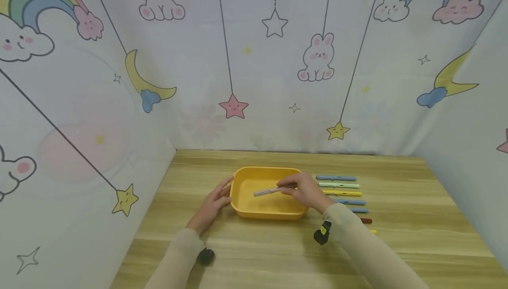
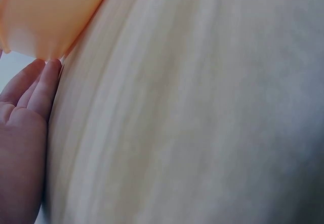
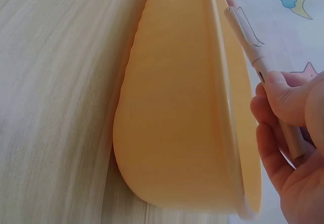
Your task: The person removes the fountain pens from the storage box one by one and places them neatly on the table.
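A yellow-orange plastic tub (image 1: 270, 215) sits on the wooden table. Above its interior, my right hand (image 1: 306, 190) pinches a pale pinkish pen (image 1: 265, 191) between thumb and fingers. The right wrist view shows this pen (image 3: 247, 34) tilted, with a wire clip on its cap, just past the rim of the tub (image 3: 172, 107). My left hand (image 1: 213, 204) rests against the tub's left side. In the left wrist view, the fairly straight fingers (image 2: 44, 89) of that hand touch the tub wall (image 2: 50, 16) low down, near the tabletop.
To the right of the tub lies a column of pens: a blue pen (image 1: 337, 178), a light green pen (image 1: 341, 185), a yellow pen (image 1: 345, 193) and several more, partly behind my right forearm. Printed cloth walls (image 1: 270, 135) enclose the table (image 1: 254, 253) at the back and sides.
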Demonstrator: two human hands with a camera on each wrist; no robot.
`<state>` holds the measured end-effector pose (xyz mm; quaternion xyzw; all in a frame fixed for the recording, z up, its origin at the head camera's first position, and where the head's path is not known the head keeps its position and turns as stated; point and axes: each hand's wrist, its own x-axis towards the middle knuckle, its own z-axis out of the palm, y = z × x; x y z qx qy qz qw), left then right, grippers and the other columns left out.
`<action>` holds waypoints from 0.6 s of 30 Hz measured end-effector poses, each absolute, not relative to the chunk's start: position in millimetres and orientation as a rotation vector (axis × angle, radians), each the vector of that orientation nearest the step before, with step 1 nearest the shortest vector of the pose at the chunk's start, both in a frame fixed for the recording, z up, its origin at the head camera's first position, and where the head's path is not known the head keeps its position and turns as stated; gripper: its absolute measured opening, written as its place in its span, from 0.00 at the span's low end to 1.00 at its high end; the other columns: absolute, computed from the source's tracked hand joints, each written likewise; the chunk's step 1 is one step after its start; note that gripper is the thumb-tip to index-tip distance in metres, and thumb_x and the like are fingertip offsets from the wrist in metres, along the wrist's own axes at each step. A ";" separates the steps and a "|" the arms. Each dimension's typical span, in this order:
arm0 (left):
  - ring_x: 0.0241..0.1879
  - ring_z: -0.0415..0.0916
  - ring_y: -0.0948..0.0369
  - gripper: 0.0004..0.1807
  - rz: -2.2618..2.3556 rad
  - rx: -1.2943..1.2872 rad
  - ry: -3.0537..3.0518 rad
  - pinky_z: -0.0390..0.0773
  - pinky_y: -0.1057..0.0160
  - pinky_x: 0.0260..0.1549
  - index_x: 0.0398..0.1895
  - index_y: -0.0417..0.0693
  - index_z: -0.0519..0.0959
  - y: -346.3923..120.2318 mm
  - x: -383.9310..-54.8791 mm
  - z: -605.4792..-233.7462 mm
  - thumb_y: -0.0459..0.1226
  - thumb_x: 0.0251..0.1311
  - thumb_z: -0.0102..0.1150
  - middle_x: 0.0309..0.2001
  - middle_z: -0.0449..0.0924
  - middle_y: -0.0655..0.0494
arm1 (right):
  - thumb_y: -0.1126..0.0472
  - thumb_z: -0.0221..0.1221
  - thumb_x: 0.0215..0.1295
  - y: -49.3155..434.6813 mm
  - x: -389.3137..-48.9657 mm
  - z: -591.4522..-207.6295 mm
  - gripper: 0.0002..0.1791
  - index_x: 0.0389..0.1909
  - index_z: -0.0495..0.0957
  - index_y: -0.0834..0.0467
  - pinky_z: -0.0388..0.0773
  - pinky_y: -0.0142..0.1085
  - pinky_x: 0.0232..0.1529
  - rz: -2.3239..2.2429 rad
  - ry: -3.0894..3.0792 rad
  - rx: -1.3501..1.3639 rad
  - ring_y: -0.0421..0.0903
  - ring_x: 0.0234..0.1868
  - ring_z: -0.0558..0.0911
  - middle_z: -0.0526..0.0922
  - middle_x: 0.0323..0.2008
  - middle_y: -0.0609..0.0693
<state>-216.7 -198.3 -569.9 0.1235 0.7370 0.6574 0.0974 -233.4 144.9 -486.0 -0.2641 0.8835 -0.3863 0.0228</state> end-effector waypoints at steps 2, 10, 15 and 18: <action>0.77 0.64 0.50 0.37 1.952 0.367 2.177 0.64 0.46 0.73 0.83 0.64 0.59 -198.1 -217.5 -569.7 0.36 0.74 0.56 0.79 0.62 0.45 | 0.66 0.69 0.67 147.9 -232.4 -484.5 0.11 0.50 0.90 0.59 0.87 0.38 0.44 -1.210 2.744 -0.832 0.46 0.43 0.90 0.92 0.45 0.51; 0.77 0.64 0.50 0.36 1.948 0.368 2.167 0.62 0.46 0.74 0.83 0.65 0.60 -199.1 -217.4 -568.4 0.37 0.74 0.56 0.79 0.63 0.45 | 0.65 0.71 0.64 162.6 -224.6 -480.3 0.11 0.48 0.91 0.58 0.87 0.36 0.40 -1.225 2.807 -0.859 0.44 0.40 0.89 0.92 0.43 0.49; 0.77 0.63 0.49 0.36 1.952 0.361 2.165 0.60 0.43 0.75 0.83 0.65 0.60 -198.7 -217.0 -568.1 0.38 0.74 0.57 0.79 0.63 0.45 | 0.66 0.72 0.64 171.7 -220.1 -481.2 0.12 0.48 0.91 0.59 0.86 0.32 0.38 -1.278 2.814 -0.829 0.42 0.40 0.90 0.92 0.42 0.49; 0.78 0.63 0.49 0.36 1.945 0.346 2.170 0.60 0.43 0.75 0.83 0.66 0.60 -198.7 -216.5 -569.7 0.39 0.74 0.57 0.79 0.63 0.46 | 0.67 0.71 0.64 176.4 -217.8 -483.4 0.13 0.49 0.91 0.60 0.86 0.31 0.38 -1.327 2.789 -0.808 0.43 0.41 0.90 0.92 0.44 0.51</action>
